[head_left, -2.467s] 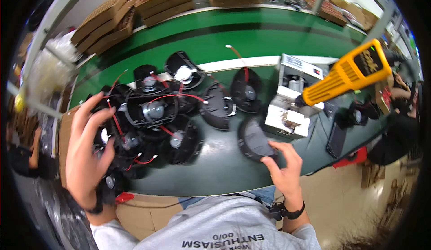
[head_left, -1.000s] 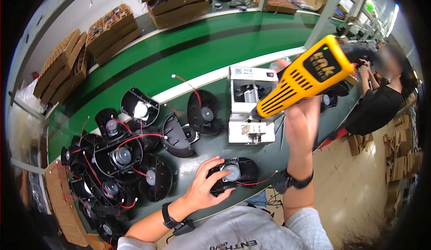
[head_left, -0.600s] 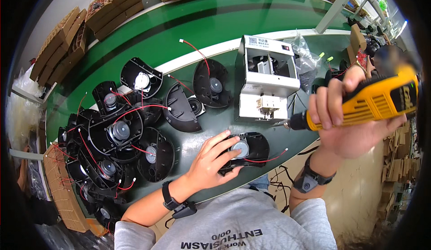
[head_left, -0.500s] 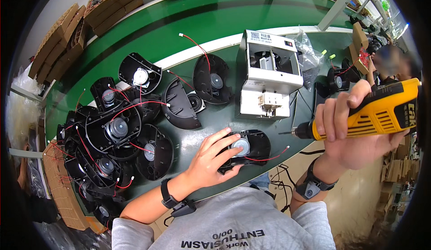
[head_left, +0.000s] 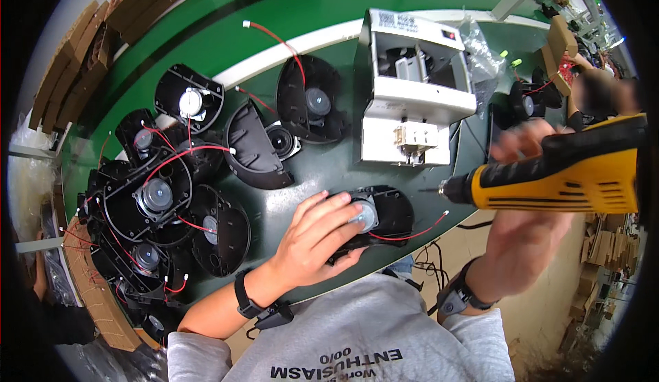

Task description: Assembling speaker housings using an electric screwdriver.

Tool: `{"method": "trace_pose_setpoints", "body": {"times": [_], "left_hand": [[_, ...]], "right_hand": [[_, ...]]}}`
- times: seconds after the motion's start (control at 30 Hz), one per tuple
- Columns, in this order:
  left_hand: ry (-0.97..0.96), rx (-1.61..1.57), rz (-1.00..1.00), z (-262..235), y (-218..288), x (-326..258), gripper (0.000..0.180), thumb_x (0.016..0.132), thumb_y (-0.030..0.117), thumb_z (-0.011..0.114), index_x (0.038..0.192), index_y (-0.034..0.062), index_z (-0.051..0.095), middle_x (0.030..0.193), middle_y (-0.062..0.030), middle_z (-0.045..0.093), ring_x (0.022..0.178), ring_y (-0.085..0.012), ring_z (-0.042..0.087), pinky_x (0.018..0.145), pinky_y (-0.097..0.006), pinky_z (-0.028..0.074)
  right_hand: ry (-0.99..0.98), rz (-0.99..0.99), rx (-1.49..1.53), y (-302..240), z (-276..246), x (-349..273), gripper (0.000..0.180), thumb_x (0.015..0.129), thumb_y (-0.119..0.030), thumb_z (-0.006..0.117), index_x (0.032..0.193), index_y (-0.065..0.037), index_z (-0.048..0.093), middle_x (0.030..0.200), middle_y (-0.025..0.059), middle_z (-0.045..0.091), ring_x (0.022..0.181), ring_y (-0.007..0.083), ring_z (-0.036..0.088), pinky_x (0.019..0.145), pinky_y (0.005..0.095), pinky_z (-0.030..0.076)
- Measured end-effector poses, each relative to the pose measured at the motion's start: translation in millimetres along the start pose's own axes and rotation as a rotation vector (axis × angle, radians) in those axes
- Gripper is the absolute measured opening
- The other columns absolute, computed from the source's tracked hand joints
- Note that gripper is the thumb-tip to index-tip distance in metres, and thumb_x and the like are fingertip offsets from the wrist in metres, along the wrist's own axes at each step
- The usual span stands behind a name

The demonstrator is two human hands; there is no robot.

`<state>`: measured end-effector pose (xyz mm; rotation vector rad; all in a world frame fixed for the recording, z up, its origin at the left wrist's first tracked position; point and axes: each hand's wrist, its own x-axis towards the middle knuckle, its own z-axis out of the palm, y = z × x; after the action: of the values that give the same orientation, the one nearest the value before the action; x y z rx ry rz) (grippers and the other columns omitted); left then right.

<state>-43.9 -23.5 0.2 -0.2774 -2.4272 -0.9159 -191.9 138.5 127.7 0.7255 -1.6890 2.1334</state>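
Observation:
My left hand [head_left: 319, 234] rests over a black half-round speaker housing [head_left: 397, 212] at the table's near edge. Its fingers lie across the grey round speaker [head_left: 365, 216] inside, with the thumb along the housing's near side. A red wire [head_left: 412, 236] with a white plug trails from the housing to the right. My right hand [head_left: 528, 245], smeared by motion, is closed around a yellow and black power drill [head_left: 563, 179]. The drill lies nearly level, its thin bit pointing left, right of the housing and apart from it. The drill hides part of that hand.
Several black speaker housings [head_left: 154, 197] with red wires are piled on the left. Behind the worked housing stands a white metal machine [head_left: 419, 100], with a clear plastic bag [head_left: 480, 56] beside it. Cardboard boxes [head_left: 68, 73] line the far left; another person's hand [head_left: 583, 61] shows at far right.
The drill has turned from tilted to nearly level, and my right hand's fingers have shifted behind it. My left hand stays on the housing. The whole view has shifted a little.

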Motion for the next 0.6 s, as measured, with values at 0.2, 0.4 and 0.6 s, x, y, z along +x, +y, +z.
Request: {"method": "trace_pose_setpoints", "body": {"times": [0.2, 0.4, 0.6], "left_hand": [[0.054, -0.108, -0.09, 8.6, -2.1, 4.6, 0.065, 0.068, 0.021, 0.092, 0.121, 0.005, 0.059, 0.132, -0.0231, 0.056, 0.124, -0.042, 0.057, 0.106, -0.051, 0.047], [0.096, -0.22, -0.071, 7.5, -5.9, -0.6, 0.078, 0.057, 0.005, 0.091, 0.127, 0.0037, 0.057, 0.137, -0.0212, 0.054, 0.126, -0.043, 0.055, 0.104, -0.049, 0.049], [0.081, -0.222, -0.101, 6.5, -4.6, 2.5, 0.078, 0.056, 0.004, 0.09, 0.126, 0.0031, 0.059, 0.134, -0.0197, 0.055, 0.125, -0.0418, 0.056, 0.102, -0.048, 0.05]], "right_hand": [[-0.732, 0.116, -0.656, 6.8, -25.5, -47.5, 0.029, 0.076, -0.014, 0.086, 0.096, -0.003, 0.068, 0.098, 0.013, 0.07, 0.076, 0.0279, 0.068, 0.066, 0.0367, 0.057], [-0.89, 0.349, -0.789, 23.8, 5.9, -67.8, 0.026, 0.078, -0.017, 0.083, 0.092, -0.006, 0.064, 0.091, 0.0121, 0.07, 0.076, 0.0293, 0.069, 0.062, 0.039, 0.056], [-0.859, 0.319, -0.787, 30.2, 3.5, -66.6, 0.029, 0.075, -0.018, 0.085, 0.093, -0.006, 0.065, 0.081, 0.0105, 0.07, 0.069, 0.0297, 0.069, 0.059, 0.0392, 0.055]]}}
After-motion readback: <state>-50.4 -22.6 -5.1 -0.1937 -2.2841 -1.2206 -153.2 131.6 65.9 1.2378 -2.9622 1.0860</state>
